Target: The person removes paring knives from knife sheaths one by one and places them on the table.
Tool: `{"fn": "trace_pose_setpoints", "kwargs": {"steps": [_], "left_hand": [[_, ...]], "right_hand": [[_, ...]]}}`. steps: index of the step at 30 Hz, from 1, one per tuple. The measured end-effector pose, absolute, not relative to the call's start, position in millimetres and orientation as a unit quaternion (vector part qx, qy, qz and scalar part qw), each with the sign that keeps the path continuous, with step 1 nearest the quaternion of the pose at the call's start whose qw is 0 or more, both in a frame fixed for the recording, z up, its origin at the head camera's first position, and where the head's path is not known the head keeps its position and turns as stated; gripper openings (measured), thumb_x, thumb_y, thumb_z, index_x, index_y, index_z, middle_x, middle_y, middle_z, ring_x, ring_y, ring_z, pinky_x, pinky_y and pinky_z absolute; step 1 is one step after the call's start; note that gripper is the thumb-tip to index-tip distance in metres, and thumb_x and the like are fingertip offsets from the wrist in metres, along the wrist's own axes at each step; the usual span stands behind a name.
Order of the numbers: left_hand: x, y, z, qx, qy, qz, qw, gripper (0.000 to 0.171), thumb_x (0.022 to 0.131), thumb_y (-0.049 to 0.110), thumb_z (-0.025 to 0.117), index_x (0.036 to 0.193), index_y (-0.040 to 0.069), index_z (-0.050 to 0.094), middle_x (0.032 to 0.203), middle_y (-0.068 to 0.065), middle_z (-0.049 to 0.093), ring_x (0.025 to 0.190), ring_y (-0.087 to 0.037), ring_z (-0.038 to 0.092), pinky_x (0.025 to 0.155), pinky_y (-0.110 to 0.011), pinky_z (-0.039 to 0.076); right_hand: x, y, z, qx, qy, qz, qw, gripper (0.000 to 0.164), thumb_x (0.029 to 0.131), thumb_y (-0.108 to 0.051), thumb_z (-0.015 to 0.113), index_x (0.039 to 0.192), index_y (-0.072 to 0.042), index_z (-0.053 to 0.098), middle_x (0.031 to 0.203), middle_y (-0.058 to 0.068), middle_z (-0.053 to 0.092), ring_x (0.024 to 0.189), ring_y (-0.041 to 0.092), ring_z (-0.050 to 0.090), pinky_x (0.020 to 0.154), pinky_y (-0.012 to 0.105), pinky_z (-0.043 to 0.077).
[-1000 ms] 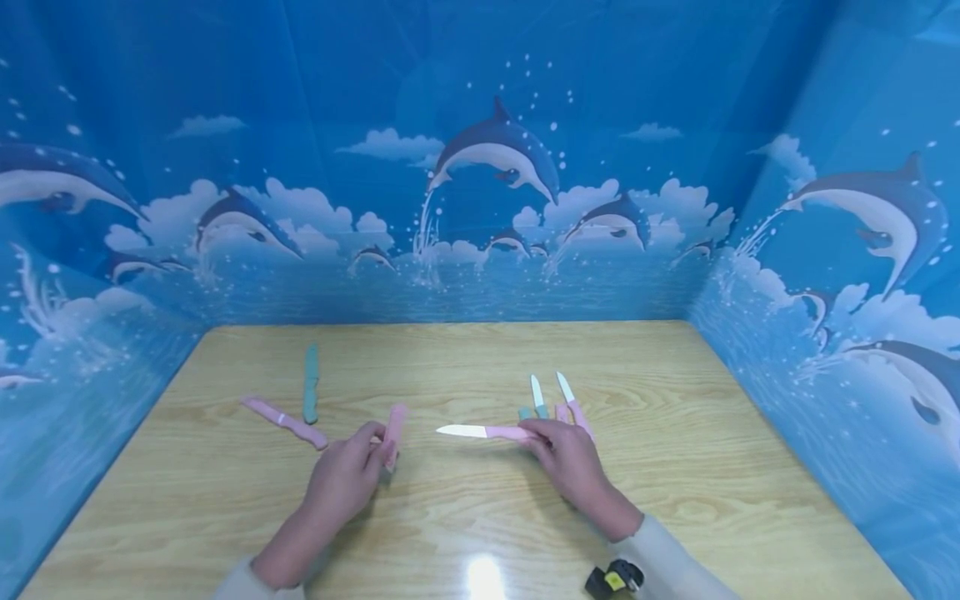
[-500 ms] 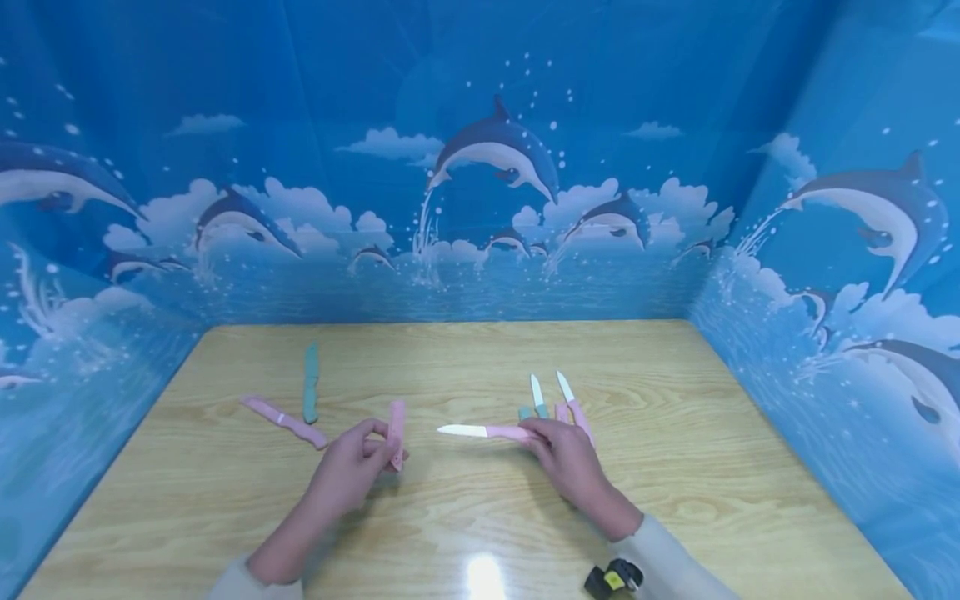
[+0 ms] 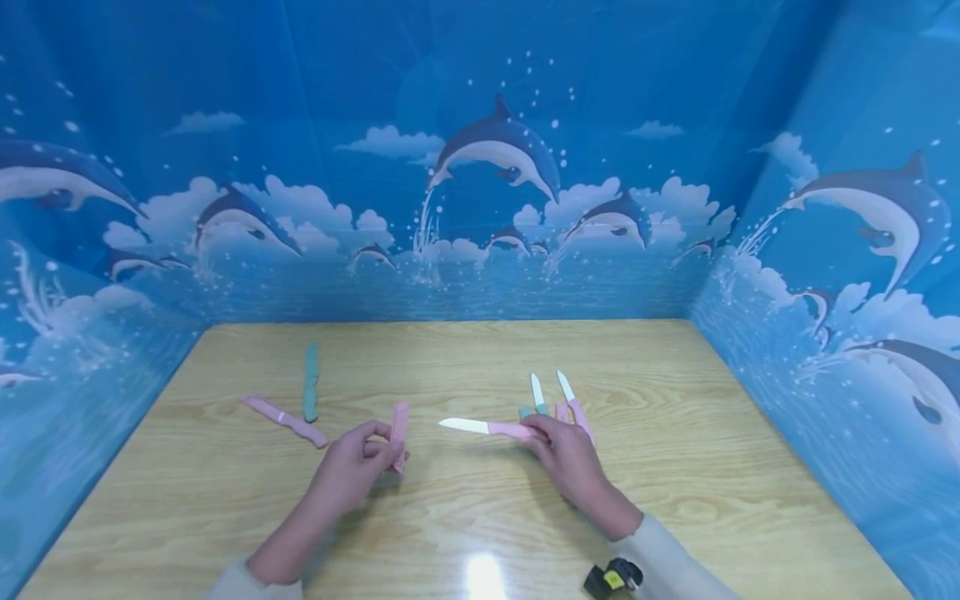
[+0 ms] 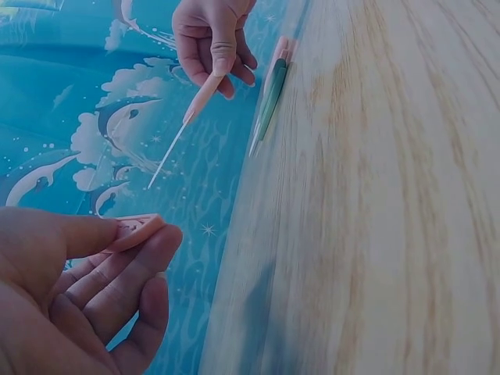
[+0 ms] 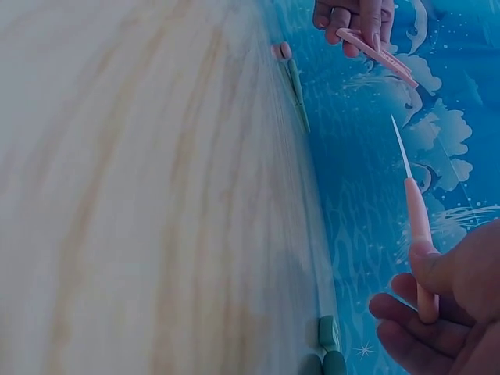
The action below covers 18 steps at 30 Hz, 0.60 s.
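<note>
My left hand (image 3: 347,468) pinches a pink knife sheath (image 3: 400,425) between thumb and fingers, held upright and tilted slightly right. In the left wrist view the thumb presses the sheath (image 4: 142,230) from above. My right hand (image 3: 567,463) grips the pink handle of a paring knife (image 3: 507,430). Its white blade points left at the sheath, with a gap between them. The right wrist view shows the bare knife (image 5: 417,207) and, opposite, the sheath (image 5: 380,58). Both are above the table.
At left on the wooden table (image 3: 450,533) lie a sheathed pink knife (image 3: 285,421) and a sheathed green knife (image 3: 311,383). Beyond my right hand are a bare green-handled knife (image 3: 538,396), a bare pink-handled knife (image 3: 575,407) and partly hidden green and pink pieces. Dolphin-print curtains enclose the table.
My left hand has turned the pink sheath and shifted it slightly right, its fingers now showing behind it. The right hand and knife have risen very slightly.
</note>
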<state>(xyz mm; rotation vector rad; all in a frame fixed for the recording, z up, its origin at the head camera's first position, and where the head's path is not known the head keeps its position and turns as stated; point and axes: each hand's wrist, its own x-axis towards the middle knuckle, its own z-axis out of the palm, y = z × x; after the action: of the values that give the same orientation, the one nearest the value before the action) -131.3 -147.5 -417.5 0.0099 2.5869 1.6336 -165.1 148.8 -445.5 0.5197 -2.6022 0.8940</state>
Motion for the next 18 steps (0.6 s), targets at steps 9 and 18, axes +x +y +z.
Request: {"fn": "trace_pose_setpoints", "kwargs": {"steps": [9,18], "left_hand": [[-132.3,-149.0,-421.8,0.022,0.848,0.528,0.037,0.014,0.092,0.012,0.061,0.103,0.004,0.061,0.089,-0.013,0.075,0.079,-0.02,0.07,0.079,-0.041,0.058],[-132.9,-150.7,-422.3,0.041,0.851,0.522,0.035,0.015,0.093,0.011,0.06,0.105,0.002,0.06,0.088,-0.014,0.075,0.074,-0.018,0.07,0.049,-0.025,0.051]], "right_hand": [[-165.8,148.8,-446.5,0.182,-0.917,0.311,0.172,0.024,0.076,-0.008,0.077,0.096,-0.01,0.065,0.071,-0.002,0.066,0.057,0.006,0.051,0.053,0.028,0.049],[-166.8,149.1,-445.4,0.193,-0.914,0.314,0.168,0.026,0.077,-0.006,0.076,0.093,-0.01,0.057,0.065,-0.004,0.06,0.05,0.005,0.044,0.045,0.022,0.044]]}}
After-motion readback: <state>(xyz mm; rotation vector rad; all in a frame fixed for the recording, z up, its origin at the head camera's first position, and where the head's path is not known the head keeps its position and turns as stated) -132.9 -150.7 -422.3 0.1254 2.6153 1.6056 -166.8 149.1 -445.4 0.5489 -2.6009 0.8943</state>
